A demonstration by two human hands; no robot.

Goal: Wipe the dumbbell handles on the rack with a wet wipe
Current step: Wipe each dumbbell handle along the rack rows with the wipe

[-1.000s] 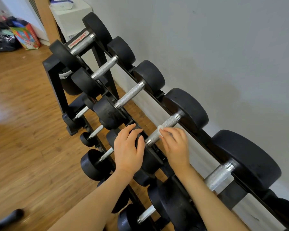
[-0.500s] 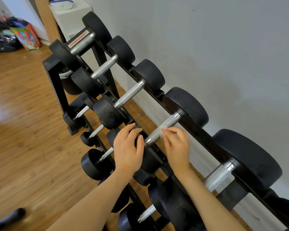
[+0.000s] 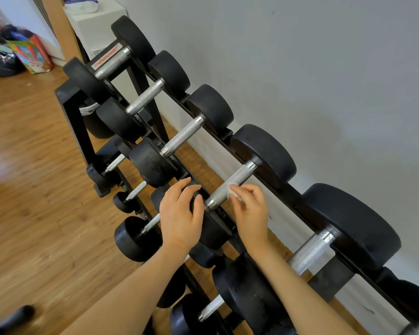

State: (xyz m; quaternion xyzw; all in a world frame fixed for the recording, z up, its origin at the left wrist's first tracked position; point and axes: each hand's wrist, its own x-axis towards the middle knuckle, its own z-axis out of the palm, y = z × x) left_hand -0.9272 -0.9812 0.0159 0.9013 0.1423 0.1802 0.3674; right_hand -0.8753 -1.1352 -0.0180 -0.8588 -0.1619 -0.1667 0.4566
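A black dumbbell rack (image 3: 75, 122) runs along the grey wall with several black dumbbells on two tiers. My right hand (image 3: 250, 209) pinches a small white wet wipe (image 3: 234, 192) against the knurled steel handle (image 3: 230, 186) of the fourth dumbbell on the top tier. My left hand (image 3: 180, 213) lies with relaxed fingers on that dumbbell's near black head (image 3: 213, 228). More steel handles show up the row, among them a knurled one (image 3: 183, 136), and another handle (image 3: 309, 253) sits to the right.
The grey wall (image 3: 324, 68) stands right behind the rack. Wooden floor (image 3: 22, 189) spreads to the left. A white box (image 3: 94, 27) with a wipes pack sits at the rack's far end, and bags (image 3: 29, 54) lie in the far left corner.
My right hand has slid the wipe a little along the handle, and more of the white wipe shows now. My left hand stays on the dumbbell head.
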